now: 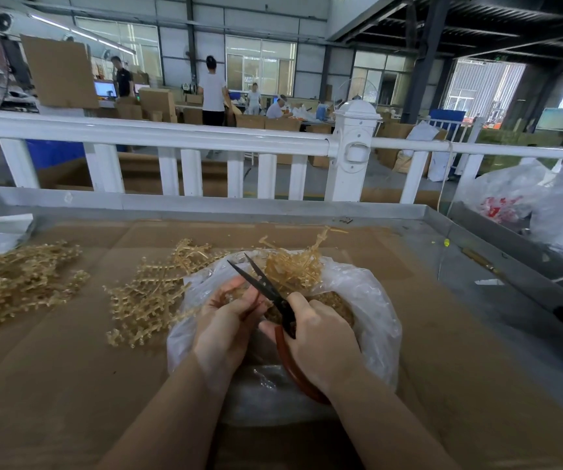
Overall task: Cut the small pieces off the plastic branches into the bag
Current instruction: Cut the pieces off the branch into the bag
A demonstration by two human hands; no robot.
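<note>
Bare forearms, no sleeves; left hand point(221, 329), right hand point(320, 340) ungloved.

Both forearms bare, reaching fwd, converging. Left hand point(226, 320) palm turned inward, fingers curled, pinching a plastic branch point(231, 295) at its fingertips. Right hand point(320, 337) just beside it, nearly touching, back up, fingers wrapped round the red handle of scissors point(273, 293); blades parted, pointing fwd-left past the left hand's fingers.
</note>
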